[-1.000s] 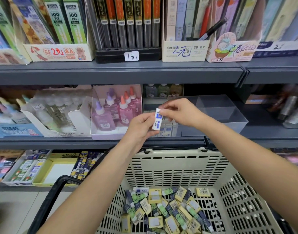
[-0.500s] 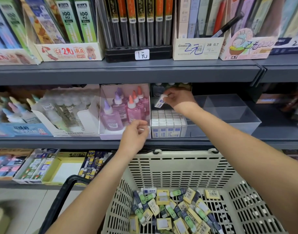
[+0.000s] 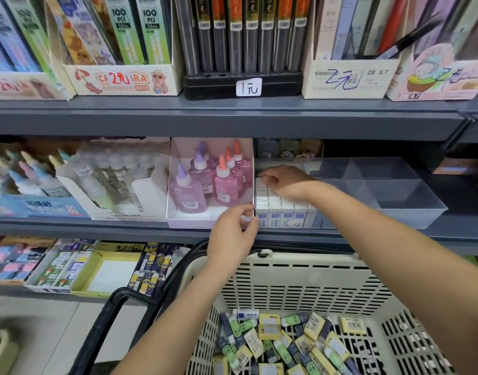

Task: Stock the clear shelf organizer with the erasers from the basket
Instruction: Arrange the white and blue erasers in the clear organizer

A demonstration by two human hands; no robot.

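Note:
The clear shelf organizer (image 3: 400,196) sits on the middle shelf. Its left compartment holds rows of white-and-blue erasers (image 3: 284,211) standing upright; the other compartments look empty. My right hand (image 3: 288,182) reaches into that compartment, its curled fingertips down on the back-left row, pinching an eraser that they mostly hide. My left hand (image 3: 232,236) hovers at the organizer's front-left corner with loosely curled fingers and holds nothing. Below, the cream basket (image 3: 313,269) contains several loose erasers (image 3: 286,345) in yellow, green and blue wrappers.
A pink box of glitter glue bottles (image 3: 205,185) stands directly left of the organizer. The grey shelf above (image 3: 232,117) carries pencil and lead boxes. The basket's black handle (image 3: 102,328) hangs at the left, and eraser boxes (image 3: 105,266) fill the lower shelf.
My right hand carried the eraser from in front of me into the organizer and lowered it onto the back row. My left hand let go of it and stayed near the organizer's front corner.

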